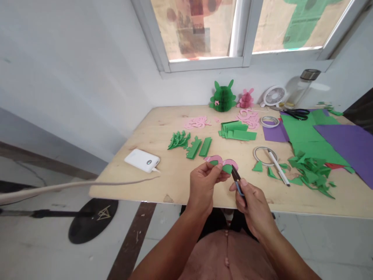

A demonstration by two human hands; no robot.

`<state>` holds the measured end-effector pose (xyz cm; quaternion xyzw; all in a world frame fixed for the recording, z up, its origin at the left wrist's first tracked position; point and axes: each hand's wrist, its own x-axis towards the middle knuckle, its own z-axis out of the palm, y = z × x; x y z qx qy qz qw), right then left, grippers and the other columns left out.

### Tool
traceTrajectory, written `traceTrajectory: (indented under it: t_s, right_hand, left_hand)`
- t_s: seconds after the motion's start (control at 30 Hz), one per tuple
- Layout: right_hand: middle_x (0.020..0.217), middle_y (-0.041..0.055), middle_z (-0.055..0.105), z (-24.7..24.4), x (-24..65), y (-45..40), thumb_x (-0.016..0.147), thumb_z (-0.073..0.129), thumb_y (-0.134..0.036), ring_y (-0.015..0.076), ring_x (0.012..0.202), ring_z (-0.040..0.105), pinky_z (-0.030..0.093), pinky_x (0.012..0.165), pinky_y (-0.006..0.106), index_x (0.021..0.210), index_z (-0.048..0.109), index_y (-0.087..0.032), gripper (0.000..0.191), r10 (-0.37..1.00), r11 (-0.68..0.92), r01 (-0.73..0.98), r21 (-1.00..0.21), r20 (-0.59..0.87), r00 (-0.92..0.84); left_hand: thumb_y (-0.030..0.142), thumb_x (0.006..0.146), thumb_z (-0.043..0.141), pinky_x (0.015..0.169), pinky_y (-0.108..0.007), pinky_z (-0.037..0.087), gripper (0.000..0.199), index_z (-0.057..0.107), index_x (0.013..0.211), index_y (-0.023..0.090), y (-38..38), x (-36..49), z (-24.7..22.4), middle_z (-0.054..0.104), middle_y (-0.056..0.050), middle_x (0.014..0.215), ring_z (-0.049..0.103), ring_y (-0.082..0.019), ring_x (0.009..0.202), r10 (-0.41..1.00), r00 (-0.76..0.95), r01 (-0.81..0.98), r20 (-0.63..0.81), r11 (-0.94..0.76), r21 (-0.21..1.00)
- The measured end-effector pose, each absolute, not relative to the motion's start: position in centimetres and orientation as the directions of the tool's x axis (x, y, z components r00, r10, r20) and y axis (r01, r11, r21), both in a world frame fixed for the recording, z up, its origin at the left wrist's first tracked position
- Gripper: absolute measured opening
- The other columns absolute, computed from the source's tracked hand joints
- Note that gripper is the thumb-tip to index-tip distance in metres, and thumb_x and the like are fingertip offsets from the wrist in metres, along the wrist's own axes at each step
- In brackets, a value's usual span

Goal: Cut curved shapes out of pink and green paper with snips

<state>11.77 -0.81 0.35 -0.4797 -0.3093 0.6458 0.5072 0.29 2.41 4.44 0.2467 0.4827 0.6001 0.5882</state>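
My left hand [205, 181] pinches a piece of green paper [227, 168] together with a pink paper cutout [230, 162] that has rounded lobes. In my right hand [252, 200] is a pair of scissors [236, 179], its blades up against the right end of the held paper. Just beyond the hands lie folded green paper strips [205, 146], one with a notched edge [194, 148], and a small heap of cut green pieces [178, 140]. Pink paper cutouts [198, 122] lie farther back. My fingers hide part of the paper and the scissor handles.
A white power bank [142, 160] with a cable is at left. Green scraps [314, 171], a white marker [278, 167] and tape rolls [269, 121] lie right. Behind are green strips [237, 130], paper figures [223, 97], a fan [274, 95], a glass bottle [304, 87] and black scissors [296, 113].
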Motion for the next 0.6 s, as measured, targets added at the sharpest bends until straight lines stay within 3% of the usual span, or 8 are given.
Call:
traceTrajectory:
  t_s: [0.6]
  right_hand:
    - [0.045, -0.0087, 0.031, 0.02, 11.72, -0.89, 0.084, 0.055, -0.053, 0.0045, 0.040, 0.018, 0.010, 0.039, 0.021, 0.073, 0.060, -0.014, 0.041, 0.951, -0.298, -0.405, -0.864, -0.308, -0.044]
  left_hand:
    - [0.024, 0.066, 0.073, 0.063, -0.027, 0.053, 0.015, 0.063, 0.067, 0.013, 2.79, 0.40, 4.17, 0.069, -0.003, 0.061, 0.065, -0.014, 0.055, 0.944, -0.157, -0.462, -0.291, 0.190, 0.866]
